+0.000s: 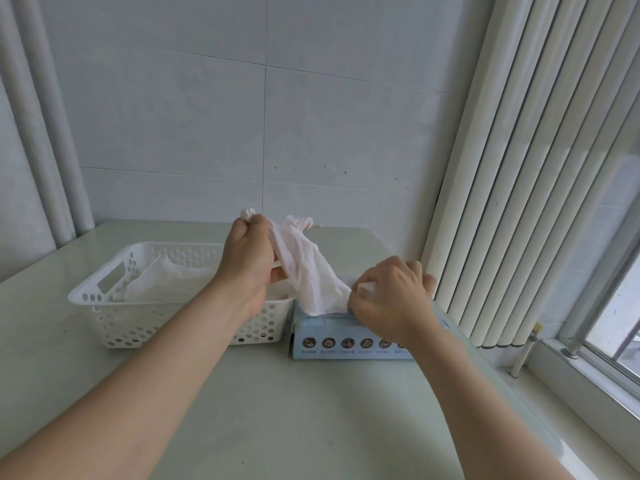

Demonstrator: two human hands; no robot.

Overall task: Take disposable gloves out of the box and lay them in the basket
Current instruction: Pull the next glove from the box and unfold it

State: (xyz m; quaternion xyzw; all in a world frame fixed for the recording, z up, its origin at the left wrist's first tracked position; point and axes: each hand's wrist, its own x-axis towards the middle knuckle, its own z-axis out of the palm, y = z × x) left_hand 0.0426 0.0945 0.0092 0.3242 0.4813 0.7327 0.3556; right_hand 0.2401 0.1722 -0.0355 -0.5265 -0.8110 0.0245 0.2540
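Head view. Left hand (247, 263) is raised over the near right corner of the basket (104, 299), back of the hand toward the wearer, forearm reaching in from lower left. Its grip is tight round the upper end of a glove (304, 271), a small wad poking out above the fist. The glove is thin, white, crumpled film. It slants down and right from that fist to the top of the box (346, 341), and its lower edge meets the opening there. Right hand (391, 296) sits low on the box top, knuckles up, fingers curled. Its grip is narrow, pinching a fold of film (367, 287) at the opening; cannot tell whether this is the same glove or another. The box is pale blue with a row of round dark icons on its near face, and stands just beside the basket's right wall. The basket is white and perforated, with a handle slot in its left end. More gloves (162, 282) lie loose inside it. The desk (277, 410) is pale grey-green and set into a corner, with a white tiled wall (207, 116) behind. Vertical blinds (519, 168) and a window (616, 306) are to the right, two white pipes (52, 133) to the left. The desk's right edge runs close past the box. A broad stretch of desk lies nearer than basket and box, crossed by both forearms.
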